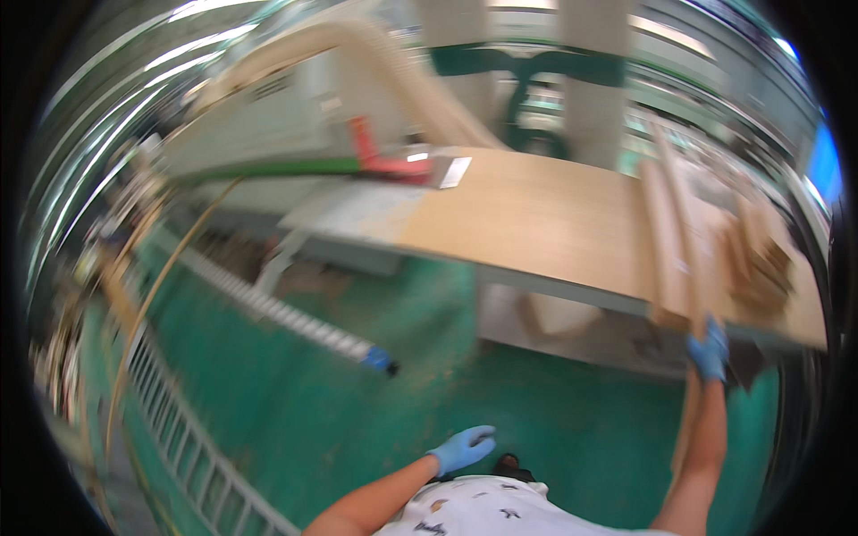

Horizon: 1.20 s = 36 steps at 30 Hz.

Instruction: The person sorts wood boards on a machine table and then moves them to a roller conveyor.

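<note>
My right hand (708, 350), in a blue glove, is closed around a long, narrow wooden board (697, 268) at the near edge of the workbench. The board reaches back over the bench top and runs down past my hand beside my forearm. Just left of it lies another pale board (663, 248). Several shorter wood pieces (757, 261) are stacked to the right, blurred. My left hand (466, 449), also blue-gloved, hangs low in front of my shirt, fingers loosely curled and apart from the thumb, with nothing visible in it.
The workbench (523, 214) has a wood-toned top; a red and green machine part (395, 164) lies across its left end. A thick beige hose (415, 80) rises behind. A slatted rail with a blue end (377, 358) juts over the green floor (402, 402). Roller conveyor (181, 429) curves at left.
</note>
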### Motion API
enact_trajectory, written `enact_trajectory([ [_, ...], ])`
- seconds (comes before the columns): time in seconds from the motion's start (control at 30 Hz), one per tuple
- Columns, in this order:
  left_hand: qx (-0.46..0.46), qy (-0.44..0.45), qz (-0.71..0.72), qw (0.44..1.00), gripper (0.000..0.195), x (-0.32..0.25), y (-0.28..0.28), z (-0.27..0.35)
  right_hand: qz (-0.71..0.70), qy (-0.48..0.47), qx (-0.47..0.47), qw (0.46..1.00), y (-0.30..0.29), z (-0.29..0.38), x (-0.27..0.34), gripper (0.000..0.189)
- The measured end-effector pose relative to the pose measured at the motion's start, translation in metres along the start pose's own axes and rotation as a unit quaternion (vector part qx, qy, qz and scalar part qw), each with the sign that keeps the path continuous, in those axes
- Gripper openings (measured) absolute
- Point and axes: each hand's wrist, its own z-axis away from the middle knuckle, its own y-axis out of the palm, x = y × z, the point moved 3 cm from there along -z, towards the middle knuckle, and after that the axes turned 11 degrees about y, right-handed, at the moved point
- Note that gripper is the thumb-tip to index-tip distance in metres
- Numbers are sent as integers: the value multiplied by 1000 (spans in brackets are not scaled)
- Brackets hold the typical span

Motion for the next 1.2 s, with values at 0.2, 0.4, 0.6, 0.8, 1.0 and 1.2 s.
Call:
enact_trajectory([
  [0.2,-131,-44,-23,990,55,11,-40,64,-83,23,102,991,48,-18,-46,66],
  [0.4,-261,-107,-42,958,46,79,-81,135,-25,31,133,990,65,-38,-55,63],
  [0.6,-267,-426,-82,860,51,195,-78,270,175,-46,112,977,63,-25,12,51],
  [0.8,-234,-480,-77,842,58,230,-73,304,68,-142,-5,987,19,13,85,56],
  [1.0,-266,-400,-66,875,51,222,-73,283,-239,-242,213,916,10,167,281,58],
  [1.2,-306,-275,-52,910,39,158,-88,235,-292,-302,455,785,55,315,358,60],
])
